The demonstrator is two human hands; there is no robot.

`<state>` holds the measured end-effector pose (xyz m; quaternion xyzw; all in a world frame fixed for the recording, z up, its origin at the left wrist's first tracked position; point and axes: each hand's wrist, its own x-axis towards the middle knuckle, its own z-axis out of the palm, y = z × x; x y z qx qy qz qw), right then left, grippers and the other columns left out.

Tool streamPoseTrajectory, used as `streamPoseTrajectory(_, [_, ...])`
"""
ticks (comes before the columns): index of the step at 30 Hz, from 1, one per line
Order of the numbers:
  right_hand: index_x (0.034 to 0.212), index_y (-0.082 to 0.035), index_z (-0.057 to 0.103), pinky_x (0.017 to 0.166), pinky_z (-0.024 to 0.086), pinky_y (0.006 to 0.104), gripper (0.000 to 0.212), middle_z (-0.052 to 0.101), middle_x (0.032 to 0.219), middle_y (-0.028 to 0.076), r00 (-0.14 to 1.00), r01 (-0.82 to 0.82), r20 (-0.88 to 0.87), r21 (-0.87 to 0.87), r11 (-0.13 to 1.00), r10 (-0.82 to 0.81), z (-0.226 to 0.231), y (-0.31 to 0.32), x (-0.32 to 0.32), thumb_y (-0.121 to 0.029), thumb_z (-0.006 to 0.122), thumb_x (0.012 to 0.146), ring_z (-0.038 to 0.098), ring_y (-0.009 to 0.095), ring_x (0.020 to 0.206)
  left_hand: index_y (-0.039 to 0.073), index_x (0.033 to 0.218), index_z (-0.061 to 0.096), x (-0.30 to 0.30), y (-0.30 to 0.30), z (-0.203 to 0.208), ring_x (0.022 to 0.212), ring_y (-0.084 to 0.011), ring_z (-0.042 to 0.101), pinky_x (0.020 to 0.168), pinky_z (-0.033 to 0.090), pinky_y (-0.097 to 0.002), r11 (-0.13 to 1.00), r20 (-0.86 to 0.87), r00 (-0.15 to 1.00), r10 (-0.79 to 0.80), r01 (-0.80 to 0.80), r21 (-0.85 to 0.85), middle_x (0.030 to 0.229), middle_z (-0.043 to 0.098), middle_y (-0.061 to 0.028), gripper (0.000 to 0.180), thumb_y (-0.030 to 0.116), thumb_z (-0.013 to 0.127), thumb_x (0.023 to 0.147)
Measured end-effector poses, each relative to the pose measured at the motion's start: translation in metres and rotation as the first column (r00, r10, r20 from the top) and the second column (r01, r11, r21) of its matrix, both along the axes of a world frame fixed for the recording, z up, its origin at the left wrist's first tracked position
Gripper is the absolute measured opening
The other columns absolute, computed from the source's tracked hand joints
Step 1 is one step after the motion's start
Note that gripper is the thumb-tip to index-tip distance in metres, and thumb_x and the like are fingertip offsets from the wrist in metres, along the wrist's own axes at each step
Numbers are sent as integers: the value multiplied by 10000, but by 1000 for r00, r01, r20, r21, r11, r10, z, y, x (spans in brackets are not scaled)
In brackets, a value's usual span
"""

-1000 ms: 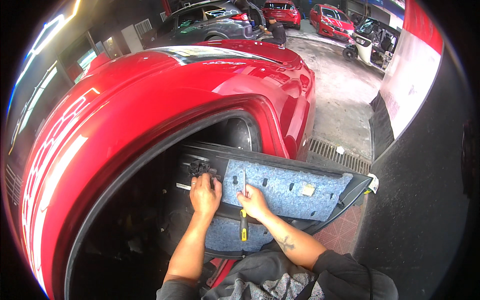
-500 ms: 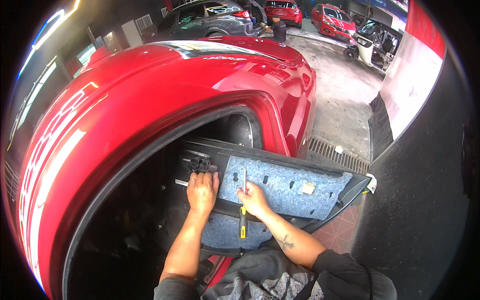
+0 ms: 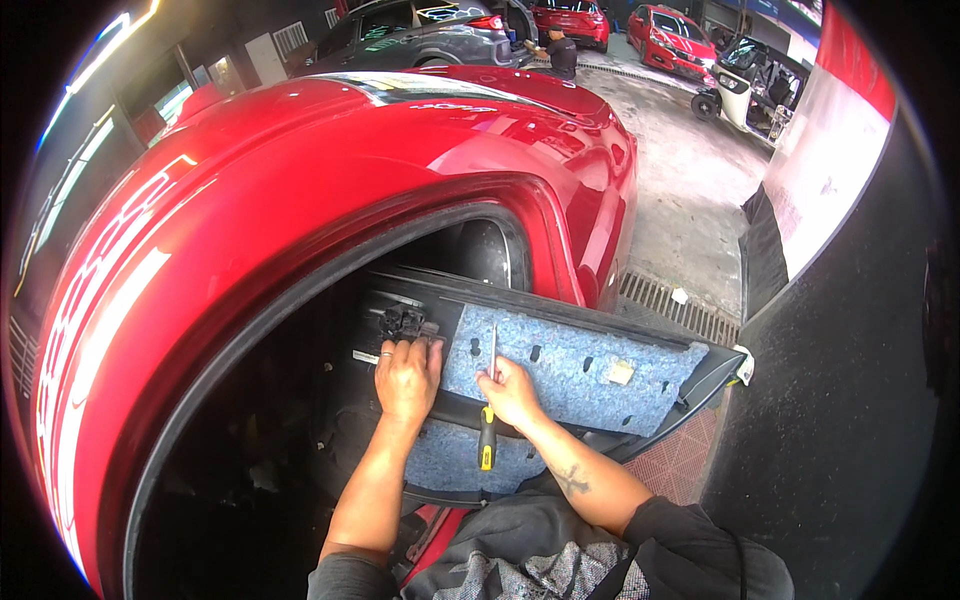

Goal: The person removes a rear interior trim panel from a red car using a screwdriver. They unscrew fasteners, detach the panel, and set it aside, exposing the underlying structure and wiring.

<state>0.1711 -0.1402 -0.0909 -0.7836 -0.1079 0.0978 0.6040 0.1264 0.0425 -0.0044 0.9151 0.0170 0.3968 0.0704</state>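
A car door trim panel (image 3: 655,412) lies back side up in front of me, with blue-grey felt padding (image 3: 560,360) on it. My left hand (image 3: 408,382) is closed, its curled fingertips at a black plastic part (image 3: 403,321) on the panel's left portion. What lies under those fingers is partly hidden. My right hand (image 3: 512,390) grips a screwdriver (image 3: 487,440) by its metal shaft. Its yellow and black handle hangs toward me below the hand, and the tip points away over the padding.
A red car (image 3: 330,150) with an open door frame (image 3: 480,205) curves around the left and far side. On the right stands a dark panel (image 3: 820,400). Behind are a floor grate (image 3: 690,312), parked cars, a three-wheeler (image 3: 745,95) and another person (image 3: 562,55).
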Motion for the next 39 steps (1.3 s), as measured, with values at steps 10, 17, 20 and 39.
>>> streamPoseTrajectory(10, [807,-32,625,580,459,392,287,613,641,58,999,37,7,-5,999,-37,-10,1,4,-241,764,943,580,154,590,26,808,657,8,-11,-2,801,-400,653,736,540,-502,968,-29,999,18,-25,-249,789,676,-169,191,153,755,912])
streamPoseTrajectory(17, [877,-39,619,580,454,364,359,615,675,48,1000,-20,18,27,999,20,9,-2,-11,-340,715,1048,585,143,614,102,855,528,-18,-1,-21,666,-135,507,626,443,-310,-619,265,959,-97,150,-771,752,545,-17,251,211,594,1072])
streamPoseTrajectory(20, [910,-26,603,643,485,445,404,623,708,120,995,-23,96,-49,999,27,9,-5,-17,-381,602,1102,651,274,667,76,868,554,-44,4,-36,934,-299,718,836,614,-413,-799,286,956,-71,118,-590,1001,739,-192,280,239,512,1092])
streamPoseTrajectory(39, [1098,-25,783,808,599,405,210,756,1017,168,853,-210,477,-58,976,212,83,8,-61,-141,784,923,761,348,911,-25,1040,680,-72,-43,-2,1303,-368,631,1073,558,-497,-908,522,841,-143,99,-407,1539,533,-320,348,266,496,1092])
